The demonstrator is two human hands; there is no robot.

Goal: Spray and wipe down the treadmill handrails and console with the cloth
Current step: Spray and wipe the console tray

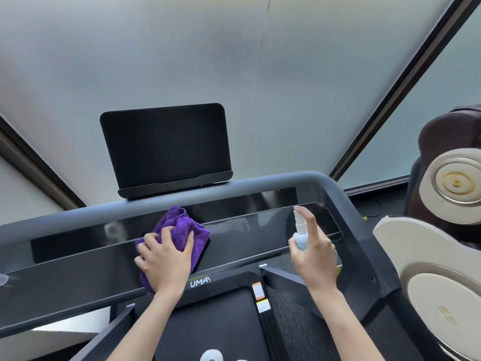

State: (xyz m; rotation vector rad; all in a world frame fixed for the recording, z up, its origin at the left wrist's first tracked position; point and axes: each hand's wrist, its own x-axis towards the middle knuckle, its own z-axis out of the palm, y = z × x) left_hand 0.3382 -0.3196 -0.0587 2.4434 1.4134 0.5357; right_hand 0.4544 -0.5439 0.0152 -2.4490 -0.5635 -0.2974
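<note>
A frosted window backs the treadmill. Nearest, the left hand presses a bunched purple cloth on the glossy console, fingers curled over it. The right hand grips a spray bottle, forefinger on the nozzle. Console wiping seems underway; next likely calls for spraying rightward, then the handrail. Beyond stands a dark screen.

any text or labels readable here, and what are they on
"UMAY": white letters on the treadmill's black front cover, below the console; the last letter is partly cut off by the left hand, so the reading is uncertain.
Orange and white sticker: print too small to read.
Yellow and white sticker: print too small to read.
Spray bottle and tablet: no readable text.
</note>
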